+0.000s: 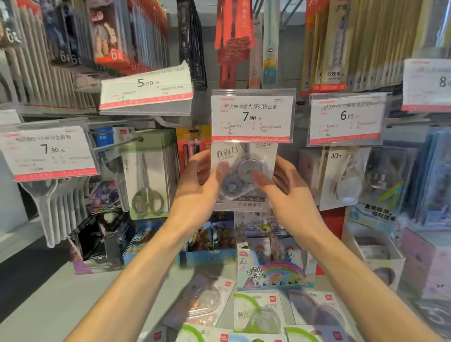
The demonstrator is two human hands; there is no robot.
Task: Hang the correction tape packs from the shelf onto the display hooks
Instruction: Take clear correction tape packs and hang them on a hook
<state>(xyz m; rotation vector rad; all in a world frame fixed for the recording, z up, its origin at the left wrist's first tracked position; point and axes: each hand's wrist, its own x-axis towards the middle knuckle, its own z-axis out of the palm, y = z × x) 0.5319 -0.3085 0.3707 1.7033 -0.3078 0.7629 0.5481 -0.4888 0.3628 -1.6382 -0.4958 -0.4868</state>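
We see both arms raised to the middle of the display. The left hand (198, 183) grips the left edge of a correction tape pack (242, 177), thumb over its clear blister front. The right hand (287, 190) meets the pack's right edge with fingers nearly straight, its thumb reaching across the blister. The pack is held upright just beneath a price tag (251, 115) in a clear plastic holder marked 7.90, which hides the pack's top edge and any hook behind it, so we cannot tell whether it is hung. The pack is glossy white card with a transparent bubble over round grey reels.

To the left hang carded scissors (146, 181) on a metal peg. To the right hangs another clear-blister tape pack (345, 178) under a 6.00 tag (346, 117). Near us, on the pale shelf (54, 303), lie more packs (258, 315), green-and-white cards, loosely overlapping.
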